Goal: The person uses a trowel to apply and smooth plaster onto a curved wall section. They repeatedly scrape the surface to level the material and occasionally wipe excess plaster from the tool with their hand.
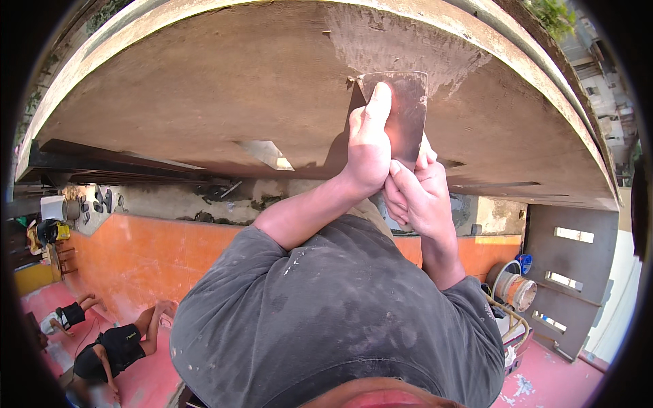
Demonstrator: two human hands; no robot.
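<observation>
1. Scuffed, dark rectangular plate point(410, 112), held at the brown, grainy wall point(204, 88) below a ragged grey patch point(394, 41).
2. Left hand point(369, 153) grips it, thumb flat on its face, other fingers mostly hidden.
3. Right hand point(420, 197): fingers curled together below; grip unclear.

Dark grey shirt point(340, 313), short loose sleeves point(262, 253); white flecks point(294, 258), pale smudges point(394, 333), perhaps dust; forearms point(309, 212), fingers point(406, 181) bare.

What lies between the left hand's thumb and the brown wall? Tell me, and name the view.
The dark plate: in the head view, the left hand's thumb lies over its face, with the brown wall behind.
</observation>
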